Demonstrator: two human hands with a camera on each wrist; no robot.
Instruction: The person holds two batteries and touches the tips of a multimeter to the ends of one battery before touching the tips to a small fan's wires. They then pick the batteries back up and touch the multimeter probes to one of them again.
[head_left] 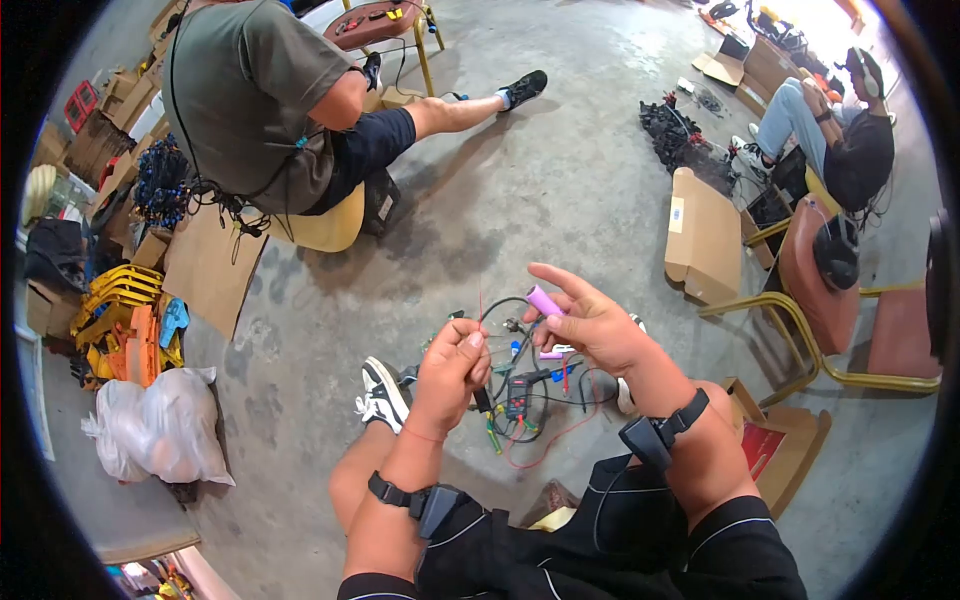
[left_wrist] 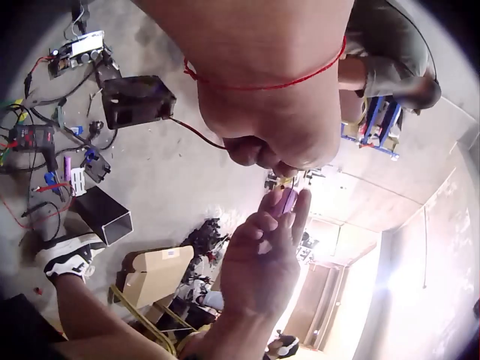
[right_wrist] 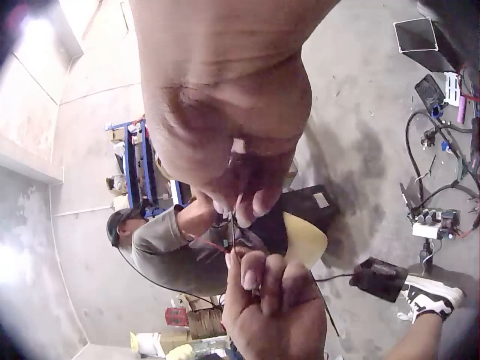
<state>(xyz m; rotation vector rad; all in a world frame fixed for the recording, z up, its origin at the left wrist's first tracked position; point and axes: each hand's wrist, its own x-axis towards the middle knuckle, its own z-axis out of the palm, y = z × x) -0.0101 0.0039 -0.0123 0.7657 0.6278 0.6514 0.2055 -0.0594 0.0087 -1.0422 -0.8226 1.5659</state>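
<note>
My left hand (head_left: 452, 372) pinches a thin red wire (head_left: 481, 300) between thumb and fingertips, its end pointing up. From that hand a cable runs to a small black box (left_wrist: 139, 101), seen in the left wrist view. Across from it, my right hand (head_left: 598, 335) holds a pink-purple cylinder (head_left: 543, 300) between thumb and fingers, with the index finger stretched out. A gap separates the hands in the head view. In the right wrist view the fingertips of my left hand (right_wrist: 274, 307) and right hand (right_wrist: 232, 142) look close, and the cylinder is hidden.
On the floor below lie a red and black meter (head_left: 517, 396), tangled cables and another purple cylinder (head_left: 551, 355). A seated person (head_left: 270, 110) is at the upper left, another (head_left: 855, 150) at the upper right. Chairs (head_left: 820, 280) and cardboard (head_left: 703, 235) stand to the right.
</note>
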